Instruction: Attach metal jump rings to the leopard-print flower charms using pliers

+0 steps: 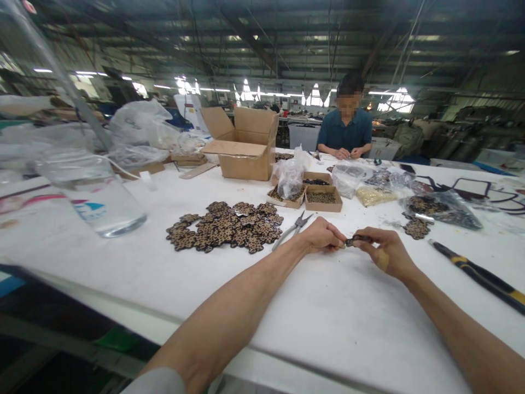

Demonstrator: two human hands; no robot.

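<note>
A small dark patterned piece (pixel 356 239), perhaps a leopard-print patch seen edge-on, is held up between my two hands just above the white table. My right hand (pixel 388 253) pinches it between thumb and fingers; a yellowish strip sticks to this hand. At the piece's other end, my left hand (pixel 324 235) is closed, its fingertips meeting the edge. Whether a tiny part sits in those fingers is hidden. Grey-handled pliers (pixel 292 229) lie beside my left wrist. Left of them spreads a pile of leopard-print, scallop-edged patches (pixel 223 227).
Small cardboard boxes (pixel 324 207) of metal bits stand ahead, with a large open carton (pixel 248 164) behind. A clear water jug (pixel 102 202) is at left. Black-and-yellow pliers (pixel 479 271) and bagged patches (pixel 443 208) lie right. A person (pixel 346 128) works across the table.
</note>
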